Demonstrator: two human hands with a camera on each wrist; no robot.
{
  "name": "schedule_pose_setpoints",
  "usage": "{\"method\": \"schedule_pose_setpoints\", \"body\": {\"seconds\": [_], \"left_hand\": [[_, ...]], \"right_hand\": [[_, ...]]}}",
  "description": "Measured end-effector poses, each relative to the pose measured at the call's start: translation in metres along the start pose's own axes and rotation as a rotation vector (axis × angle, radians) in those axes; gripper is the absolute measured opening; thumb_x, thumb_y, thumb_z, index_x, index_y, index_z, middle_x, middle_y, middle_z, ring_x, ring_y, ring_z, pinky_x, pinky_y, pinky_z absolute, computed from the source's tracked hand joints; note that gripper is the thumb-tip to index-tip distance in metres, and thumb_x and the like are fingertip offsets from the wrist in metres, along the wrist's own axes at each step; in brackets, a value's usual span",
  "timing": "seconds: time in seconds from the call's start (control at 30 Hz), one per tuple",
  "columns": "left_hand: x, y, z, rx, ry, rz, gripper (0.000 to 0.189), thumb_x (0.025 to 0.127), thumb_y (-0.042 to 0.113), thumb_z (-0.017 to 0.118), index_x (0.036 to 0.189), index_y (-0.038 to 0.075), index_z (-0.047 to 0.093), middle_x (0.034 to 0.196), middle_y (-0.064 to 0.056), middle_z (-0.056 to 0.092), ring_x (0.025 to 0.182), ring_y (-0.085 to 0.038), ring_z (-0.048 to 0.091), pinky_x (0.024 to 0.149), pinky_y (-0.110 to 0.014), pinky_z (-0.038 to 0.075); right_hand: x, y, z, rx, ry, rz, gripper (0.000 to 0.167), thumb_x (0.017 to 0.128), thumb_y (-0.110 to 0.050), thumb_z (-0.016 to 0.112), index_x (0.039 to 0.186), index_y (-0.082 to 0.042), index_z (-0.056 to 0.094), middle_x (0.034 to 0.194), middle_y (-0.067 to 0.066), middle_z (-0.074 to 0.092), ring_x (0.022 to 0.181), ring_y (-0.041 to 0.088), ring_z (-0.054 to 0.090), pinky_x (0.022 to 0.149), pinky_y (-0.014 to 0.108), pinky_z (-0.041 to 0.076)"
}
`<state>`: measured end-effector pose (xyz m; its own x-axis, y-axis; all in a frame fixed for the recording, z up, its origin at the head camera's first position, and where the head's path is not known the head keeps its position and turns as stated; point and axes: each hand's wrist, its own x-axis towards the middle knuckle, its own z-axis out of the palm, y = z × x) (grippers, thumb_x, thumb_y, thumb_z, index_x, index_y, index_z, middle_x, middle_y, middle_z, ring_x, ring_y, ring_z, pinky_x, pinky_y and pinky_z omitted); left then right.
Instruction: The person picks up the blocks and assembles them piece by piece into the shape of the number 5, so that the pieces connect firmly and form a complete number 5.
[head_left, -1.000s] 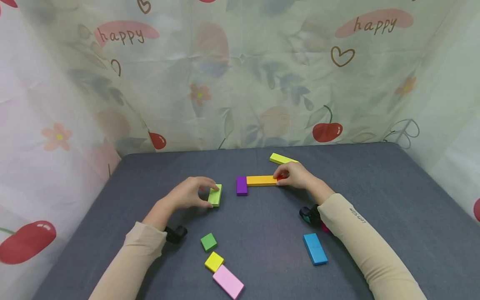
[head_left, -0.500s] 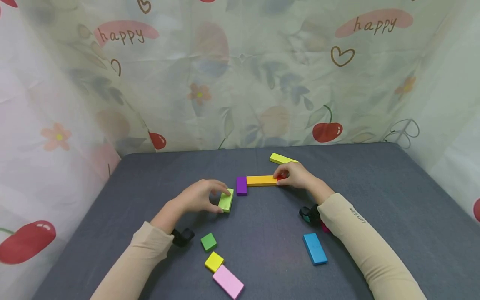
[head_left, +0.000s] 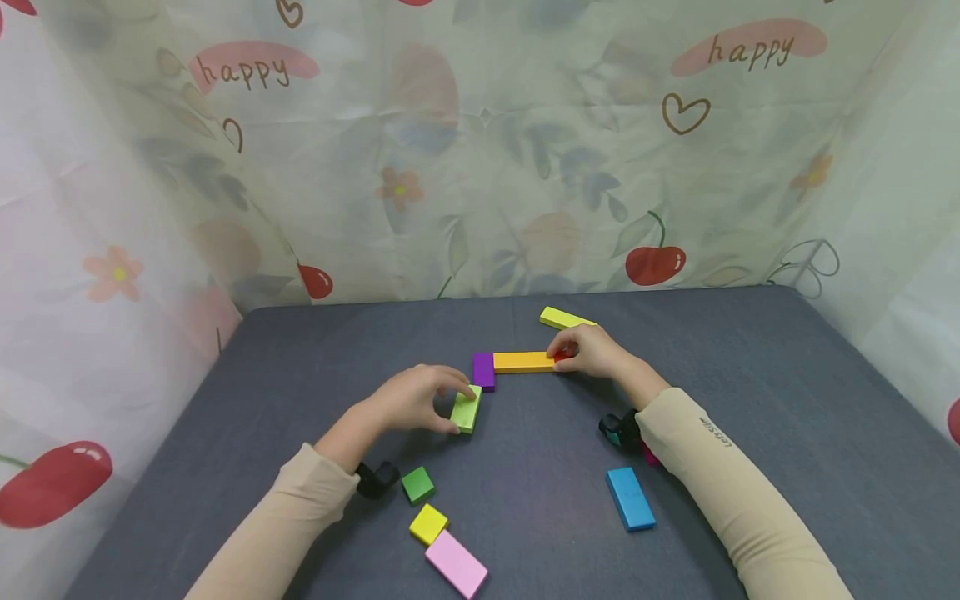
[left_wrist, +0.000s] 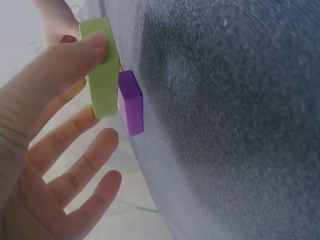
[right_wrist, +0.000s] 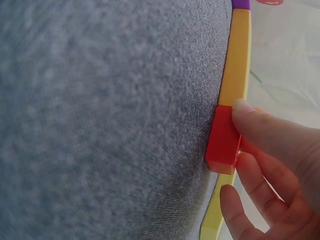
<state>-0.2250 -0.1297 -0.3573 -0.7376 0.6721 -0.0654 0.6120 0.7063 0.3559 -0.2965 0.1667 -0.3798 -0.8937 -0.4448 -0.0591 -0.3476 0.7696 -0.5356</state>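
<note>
Left hand (head_left: 411, 400), half-spread, pinches lime block (head_left: 466, 410), purple block (head_left: 483, 372) just beyond; right hand (head_left: 591, 350) pinches red block (right_wrist: 223, 135) abutting orange bar (head_left: 522, 362), yellow bar (head_left: 565, 318) behind.

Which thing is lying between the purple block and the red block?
The orange block lies between them; the right wrist view shows this clearly.

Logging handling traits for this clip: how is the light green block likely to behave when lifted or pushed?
The light green block is probably stiff, as it shows no bend in the pinch of the left hand. Its flat faces and straight edges suggest sliding rather than rolling. Those smooth-looking faces may be slightly slippery.
</note>
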Motion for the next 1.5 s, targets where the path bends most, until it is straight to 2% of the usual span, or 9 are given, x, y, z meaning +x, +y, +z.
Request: {"method": "schedule_pose_setpoints", "body": {"seconds": [0.37,0.77,0.97,1.2,1.5], "left_hand": [[0.005,0.006,0.005,0.014,-0.003,-0.011,0.042,0.076,0.028,0.077,0.116,0.020,0.066,0.129,-0.003,0.059,0.099,-0.017,0.060,0.084,-0.034,0.051],[0.011,0.014,0.009,0.022,-0.032,-0.067,0.042,0.076,0.028,0.077,0.116,0.021,0.066,0.130,-0.003,0.059,0.117,-0.022,0.055,0.097,-0.043,0.048],[0.015,0.016,0.011,0.040,-0.047,-0.080,0.042,0.075,0.030,0.077,0.115,0.021,0.067,0.130,-0.003,0.058,0.117,-0.023,0.056,0.094,-0.043,0.049],[0.018,0.018,0.013,0.063,-0.026,-0.081,0.042,0.074,0.032,0.078,0.112,0.021,0.068,0.129,-0.004,0.060,0.120,-0.024,0.055,0.096,-0.044,0.048],[0.023,0.022,0.012,0.083,-0.044,-0.125,0.043,0.073,0.034,0.079,0.112,0.020,0.068,0.127,-0.004,0.061,0.120,-0.024,0.054,0.097,-0.045,0.047]], "right_hand": [[0.000,0.000,0.000,0.005,-0.005,0.001,0.018,0.082,-0.013,0.071,0.100,-0.007,0.070,0.099,0.010,0.068,0.083,0.019,0.056,0.080,0.033,0.052],[-0.001,0.000,0.000,0.006,-0.004,0.002,0.018,0.082,-0.012,0.070,0.099,-0.007,0.070,0.098,0.010,0.068,0.082,0.019,0.055,0.079,0.032,0.052],[-0.001,0.000,0.001,0.000,-0.001,0.006,0.018,0.082,-0.012,0.070,0.099,-0.007,0.070,0.097,0.009,0.068,0.082,0.019,0.055,0.079,0.032,0.052],[-0.001,0.000,0.001,0.001,0.003,-0.001,0.018,0.082,-0.012,0.070,0.099,-0.007,0.070,0.097,0.010,0.068,0.083,0.019,0.056,0.080,0.033,0.052],[-0.001,0.000,0.000,0.006,-0.001,-0.013,0.018,0.083,-0.012,0.070,0.100,-0.006,0.070,0.098,0.010,0.068,0.082,0.019,0.055,0.079,0.033,0.052]]}}
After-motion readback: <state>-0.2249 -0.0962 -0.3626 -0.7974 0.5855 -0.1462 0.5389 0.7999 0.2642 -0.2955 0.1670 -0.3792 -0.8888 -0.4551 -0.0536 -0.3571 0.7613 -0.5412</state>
